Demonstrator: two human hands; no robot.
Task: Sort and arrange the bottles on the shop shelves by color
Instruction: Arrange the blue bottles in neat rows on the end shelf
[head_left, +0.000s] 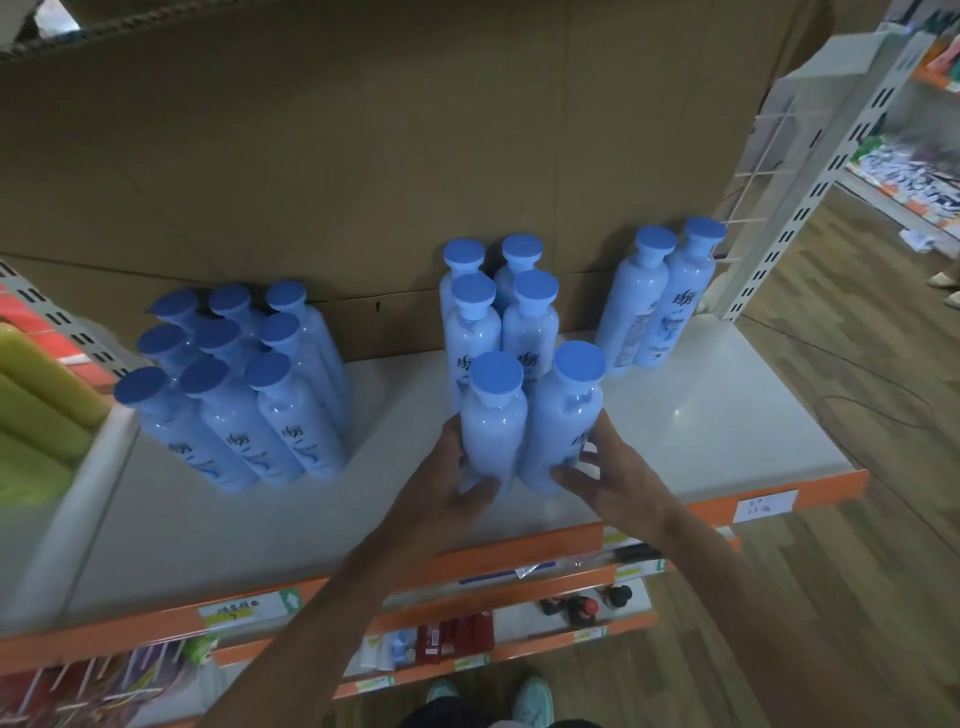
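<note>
Light blue bottles with darker blue caps stand on a white shelf (727, 415) with an orange front edge. My left hand (447, 483) grips the lower part of one front bottle (493, 421). My right hand (608, 478) grips the bottle beside it (563, 415). Both bottles stand upright, touching, in front of a middle group of blue bottles (498, 322). A block of several blue bottles (234, 389) stands at the left. Two more blue bottles (660, 301) stand at the back right.
A brown cardboard sheet (363, 156) backs the shelf. Yellow-green items (36, 405) lie at the far left. Lower shelves hold red bottles (457, 636) and small dark ones (587, 605). A slotted white upright (810, 208) bounds the right side; wooden floor (857, 597) lies beyond.
</note>
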